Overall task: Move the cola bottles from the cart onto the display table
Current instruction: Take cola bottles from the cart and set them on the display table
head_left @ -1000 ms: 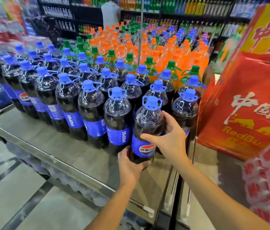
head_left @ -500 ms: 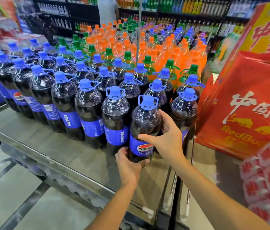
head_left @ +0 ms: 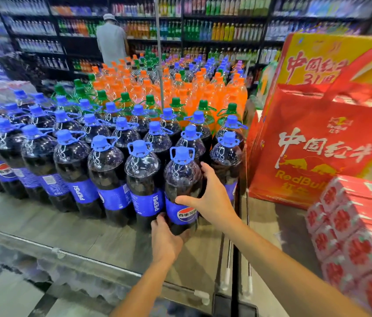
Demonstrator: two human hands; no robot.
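Blue-capped cola bottle (head_left: 181, 179) clamped: my left hand (head_left: 165, 241) at base, right hand (head_left: 212, 200) round middle. Slide flush, keep upright.

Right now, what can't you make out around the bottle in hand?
Head view: the base of the held cola bottle is covered by the left hand, so contact with the display table is unclear.
Head view: the far fingers of the right hand are hidden behind the bottle.
Cart: outside the frame.
Shelf bottles at the back: blurred, labels unreadable.
Red packs at right: blurred, cut off by the edge.
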